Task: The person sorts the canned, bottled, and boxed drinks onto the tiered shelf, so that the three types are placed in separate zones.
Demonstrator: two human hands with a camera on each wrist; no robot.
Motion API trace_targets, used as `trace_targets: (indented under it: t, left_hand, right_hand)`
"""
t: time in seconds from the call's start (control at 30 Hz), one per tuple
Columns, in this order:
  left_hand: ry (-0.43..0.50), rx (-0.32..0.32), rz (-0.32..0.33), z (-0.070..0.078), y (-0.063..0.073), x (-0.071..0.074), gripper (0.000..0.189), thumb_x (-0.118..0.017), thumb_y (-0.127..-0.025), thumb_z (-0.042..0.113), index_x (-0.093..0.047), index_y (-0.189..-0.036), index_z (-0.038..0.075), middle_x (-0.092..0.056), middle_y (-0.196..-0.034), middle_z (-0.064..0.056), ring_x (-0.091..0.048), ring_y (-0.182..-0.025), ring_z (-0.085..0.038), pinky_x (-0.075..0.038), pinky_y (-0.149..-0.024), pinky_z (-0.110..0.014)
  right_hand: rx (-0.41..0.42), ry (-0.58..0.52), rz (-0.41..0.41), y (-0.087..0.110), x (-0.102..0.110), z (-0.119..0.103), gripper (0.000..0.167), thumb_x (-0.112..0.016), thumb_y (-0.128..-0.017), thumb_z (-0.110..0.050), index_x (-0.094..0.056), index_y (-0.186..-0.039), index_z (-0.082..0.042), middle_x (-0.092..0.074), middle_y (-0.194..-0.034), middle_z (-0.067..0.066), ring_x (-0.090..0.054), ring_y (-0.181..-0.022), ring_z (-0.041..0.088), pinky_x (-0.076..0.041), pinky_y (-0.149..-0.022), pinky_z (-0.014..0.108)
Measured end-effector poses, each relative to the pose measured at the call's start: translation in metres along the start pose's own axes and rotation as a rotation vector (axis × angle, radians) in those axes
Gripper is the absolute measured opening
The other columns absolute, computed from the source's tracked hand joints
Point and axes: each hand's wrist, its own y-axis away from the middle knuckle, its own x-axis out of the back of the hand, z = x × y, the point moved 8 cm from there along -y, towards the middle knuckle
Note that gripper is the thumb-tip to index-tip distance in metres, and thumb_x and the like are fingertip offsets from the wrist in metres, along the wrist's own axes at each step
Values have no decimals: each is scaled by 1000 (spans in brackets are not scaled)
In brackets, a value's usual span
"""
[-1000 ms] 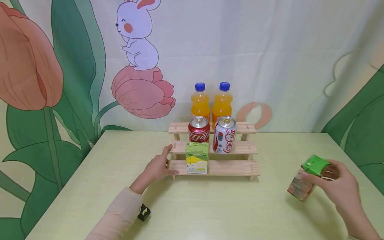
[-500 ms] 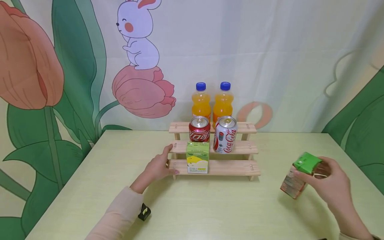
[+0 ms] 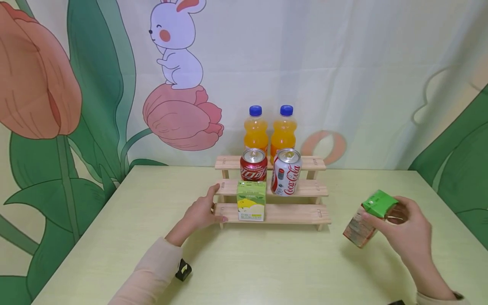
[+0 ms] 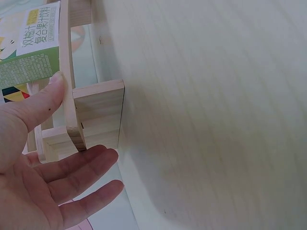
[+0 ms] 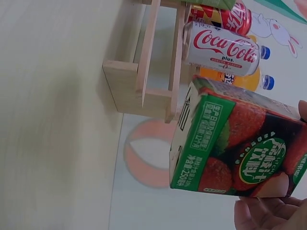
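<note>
My left hand [image 3: 201, 212] holds the left end of a three-step wooden rack [image 3: 293, 214]. In the left wrist view its thumb lies on the lowest board and its other fingers reach around the board's end. My right hand [image 3: 406, 228] grips a litchi juice carton [image 5: 240, 143], green at one end with red fruit on its side. That carton is tilted above the table, right of the rack. On the rack's lowest step stands a green and yellow juice carton [image 3: 251, 201]. Behind it are a red cola can [image 3: 253, 167] and a white Coca-Cola can [image 3: 286, 173].
Two orange drink bottles [image 3: 256, 131] with blue caps stand on the top step. A small black object [image 3: 184, 270] lies beside the left sleeve. Behind the table [image 3: 267, 262] hangs a curtain [image 3: 362, 84] printed with a rabbit and flowers.
My right hand has moved left with the litchi juice carton, closer to the rack. My left hand and the drinks on the rack have stayed in place.
</note>
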Motion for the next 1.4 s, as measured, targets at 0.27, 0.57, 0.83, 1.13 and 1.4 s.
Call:
trace_targets:
  t: [0.27,0.57,0.83,1.13,1.4]
  left_hand:
    - [5,-1,-3,1,0,0,96,-80,-70,22,-19,-143,8,-61,-97,-17,-57,-79,-20,-45,-63,-32]
    - [9,12,-2,0,1,1,97,-80,-70,21,-19,-143,9,-61,-99,-18,-57,-80,-20,-45,-63,-32]
    - [12,12,-3,-1,-1,0,97,-80,-69,21,-18,-143,9,-61,-99,-17,-56,-79,-20,-45,-62,-31]
    - [6,15,-5,-2,-1,0,97,-80,-69,22,-18,-143,9,-61,-95,-16,-56,-77,-19,-44,-61,-30]
    - [5,12,-5,-1,0,0,97,-79,-70,22,-18,-143,9,-61,-96,-16,-55,-77,-19,-44,-61,-30]
  right_hand:
    - [77,-35,15,4,-12,-12,70,-83,-65,-28,-48,-120,-3,-58,-95,9,-50,-77,4,-38,-66,11]
    - [164,4,40,-4,-33,-4,71,-84,-62,-29,-49,-121,-9,-59,-92,5,-52,-78,3,-40,-70,14]
    - [146,4,-19,22,-36,-63,66,-83,-64,-22,-50,-117,-2,-59,-88,10,-48,-74,1,-37,-69,15]
    - [150,-5,-64,24,-57,-70,66,-83,-64,-25,-50,-117,-2,-60,-89,11,-51,-78,14,-39,-70,21]
    - [144,-26,-87,23,-73,-76,67,-83,-64,-24,-48,-117,-1,-58,-86,11,-51,-79,21,-38,-69,21]
